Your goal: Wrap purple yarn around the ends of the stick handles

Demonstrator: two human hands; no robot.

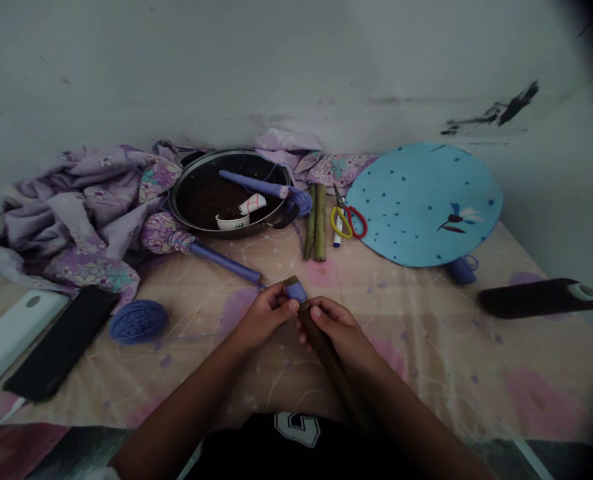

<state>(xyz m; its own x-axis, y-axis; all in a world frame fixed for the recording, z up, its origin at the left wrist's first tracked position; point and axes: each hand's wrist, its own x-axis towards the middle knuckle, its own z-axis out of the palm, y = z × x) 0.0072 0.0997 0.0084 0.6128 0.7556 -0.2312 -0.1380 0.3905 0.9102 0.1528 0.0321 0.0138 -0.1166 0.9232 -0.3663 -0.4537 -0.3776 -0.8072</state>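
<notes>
A brown stick (326,353) slants from my lap up to my hands, with a band of purple yarn (295,291) wound near its far end. My left hand (269,312) pinches the stick at the wrapped band, fingers closed. Just below, my right hand (336,323) is closed around the bare stick. A ball of purple yarn (139,321) lies to the left, and a thin strand runs from it toward my left hand. A purple-wrapped stick (226,261) with a floral cloth head rests on the tablecloth beyond my left hand.
Behind stands a dark pan (196,207) with another purple-wrapped stick (251,183) across it. Green stalks (320,223), scissors (347,220), a marker (337,233) and a blue fan-shaped board (421,207) lie to the right. Floral fabric (76,220) and a black phone (63,343) are left.
</notes>
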